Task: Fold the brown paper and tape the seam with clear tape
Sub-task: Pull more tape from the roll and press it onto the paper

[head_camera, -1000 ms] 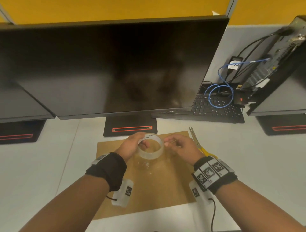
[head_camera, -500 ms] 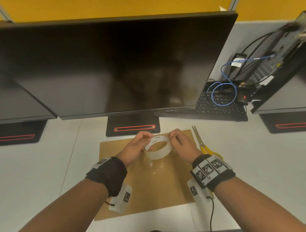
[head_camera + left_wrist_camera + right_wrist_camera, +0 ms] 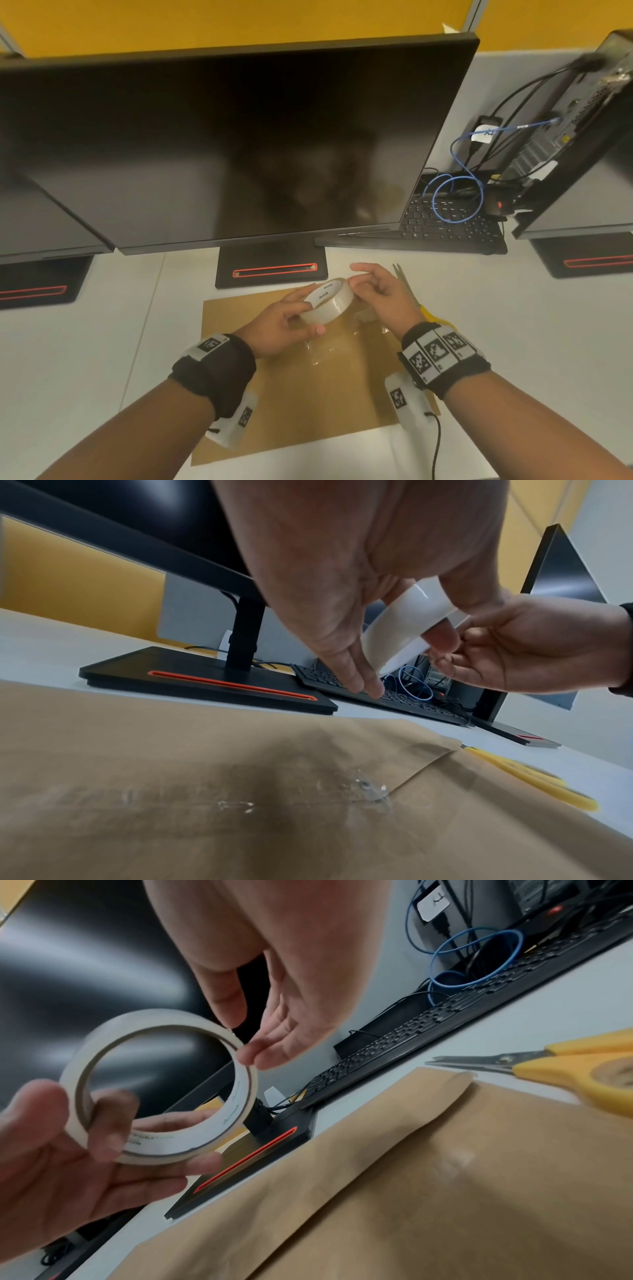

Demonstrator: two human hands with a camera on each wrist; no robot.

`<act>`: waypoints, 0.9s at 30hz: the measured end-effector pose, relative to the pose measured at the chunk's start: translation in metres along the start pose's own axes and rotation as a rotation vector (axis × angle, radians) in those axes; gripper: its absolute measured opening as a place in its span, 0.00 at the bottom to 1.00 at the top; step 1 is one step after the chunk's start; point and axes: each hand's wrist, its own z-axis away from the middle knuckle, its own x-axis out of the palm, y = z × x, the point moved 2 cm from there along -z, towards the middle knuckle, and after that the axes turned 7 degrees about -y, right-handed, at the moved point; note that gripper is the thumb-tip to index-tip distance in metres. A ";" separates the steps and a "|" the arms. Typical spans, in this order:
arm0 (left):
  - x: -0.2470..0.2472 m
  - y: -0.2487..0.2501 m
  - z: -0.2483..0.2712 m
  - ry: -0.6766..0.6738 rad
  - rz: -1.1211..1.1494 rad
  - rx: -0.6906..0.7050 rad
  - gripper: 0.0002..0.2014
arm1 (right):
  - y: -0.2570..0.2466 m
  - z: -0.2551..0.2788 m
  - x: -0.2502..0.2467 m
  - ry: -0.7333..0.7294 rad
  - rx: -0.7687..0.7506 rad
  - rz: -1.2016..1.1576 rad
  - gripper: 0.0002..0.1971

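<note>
The folded brown paper [image 3: 308,394] lies flat on the white desk in front of the monitor stand. A seam [image 3: 308,803] runs across it, with bits of clear tape [image 3: 369,788] stuck on. Above the paper my left hand [image 3: 305,317] grips the clear tape roll [image 3: 329,301], thumb on the near side and fingers on the far side. My right hand [image 3: 356,279] pinches the roll's far rim with thumb and fingertip [image 3: 250,1056]. In the right wrist view the tape roll [image 3: 161,1085] shows as an open ring.
Yellow-handled scissors [image 3: 421,308] lie just right of the paper, blades pointing away. A monitor stand [image 3: 270,267] sits right behind the paper under the big dark monitor [image 3: 239,144]. A keyboard [image 3: 445,226], blue cable [image 3: 455,195] and computer tower [image 3: 565,137] are at back right.
The roll has tipped from facing me to lying flatter and moved a little right. My left thumb has shifted to its near side; my right fingers now work at its far rim.
</note>
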 end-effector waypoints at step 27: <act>0.003 0.002 -0.006 -0.066 -0.130 0.009 0.16 | -0.007 0.001 -0.001 -0.148 -0.139 0.524 0.05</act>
